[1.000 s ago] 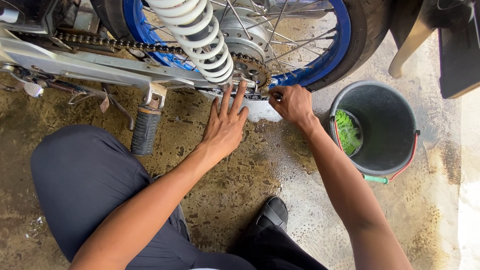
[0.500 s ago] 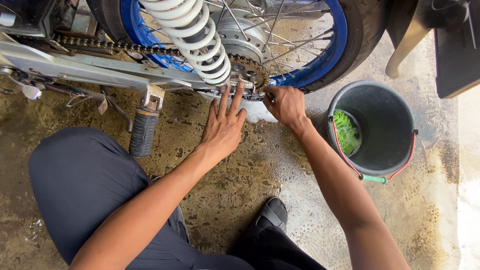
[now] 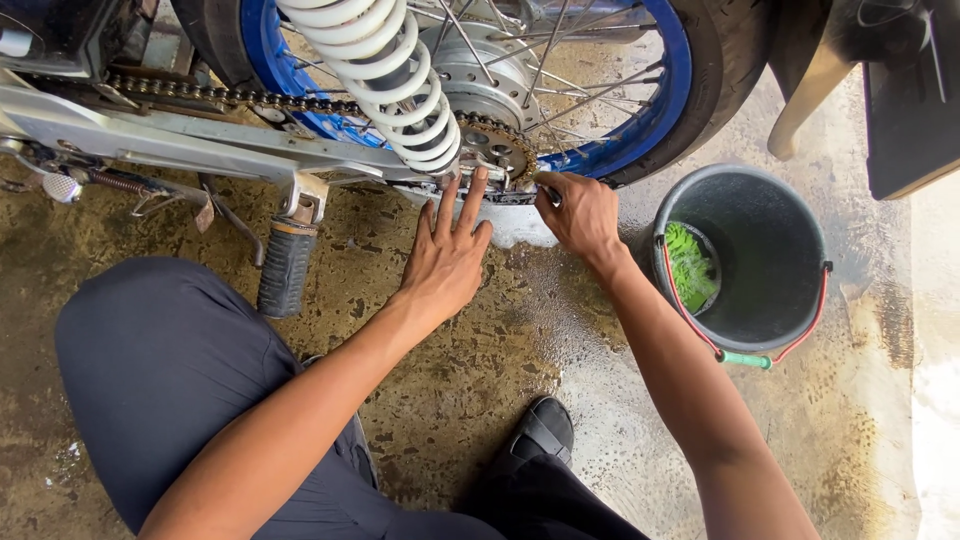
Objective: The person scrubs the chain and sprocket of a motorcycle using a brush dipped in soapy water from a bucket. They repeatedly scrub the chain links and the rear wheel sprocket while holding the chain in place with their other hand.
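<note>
1. A black ribbed footpeg [image 3: 286,266] is being seen hanging at the left, below the silver swingarm [image 3: 200,135].
2. The drive chain [image 3: 220,97] is being run along the far left toward the rear sprocket [image 3: 497,150], beside the white coil spring [image 3: 385,75].
3. The left hand [image 3: 447,258] is being held flat, fingers spread, fingertips touching the chain's lower run.
4. The right hand [image 3: 578,213] is being kept curled, fingers pinched on the chain just right of the sprocket.
5. A grey bucket [image 3: 790,250] holding something green is being seen at the right.
</note>
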